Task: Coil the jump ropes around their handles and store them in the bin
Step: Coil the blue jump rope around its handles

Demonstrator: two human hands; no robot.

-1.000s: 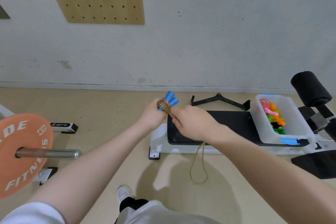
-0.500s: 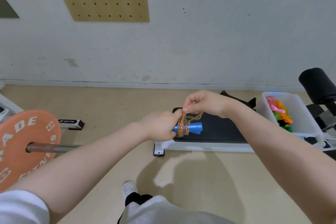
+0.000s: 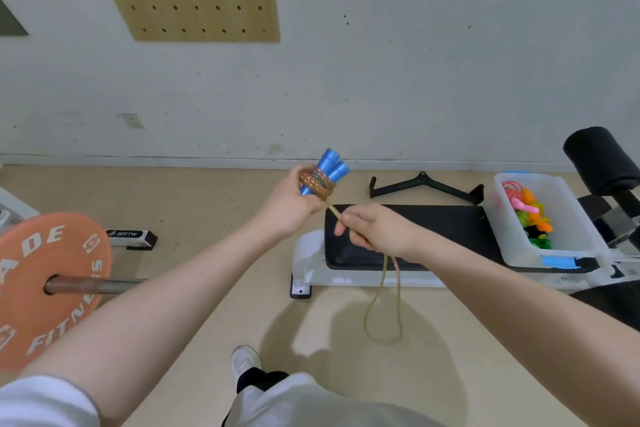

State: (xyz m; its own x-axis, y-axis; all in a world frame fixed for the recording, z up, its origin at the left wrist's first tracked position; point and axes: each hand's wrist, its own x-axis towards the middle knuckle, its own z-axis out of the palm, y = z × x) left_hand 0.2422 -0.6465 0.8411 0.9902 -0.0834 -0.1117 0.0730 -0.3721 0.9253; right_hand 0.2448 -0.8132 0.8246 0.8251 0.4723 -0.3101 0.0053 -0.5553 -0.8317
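2 blue handles [image 3: 328, 170] bunched together, upright-tilted, with the rope [image 3: 317, 183] wound in several turns round their middle. Left hand [image 3: 289, 206] grips the handles from below. Right hand [image 3: 375, 231] pinches the taut rope just beside the coil; a loose loop [image 3: 384, 308] hangs below it, unwound. Coiling looks mostly done, the tail left to wrap. White bin [image 3: 568, 218], on the bench [image 3: 408, 232] to the right, already holds colourful ropes; this one not yet stored.

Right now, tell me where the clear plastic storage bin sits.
The clear plastic storage bin sits far right in the head view, on the black padded bench, right of the right hand.
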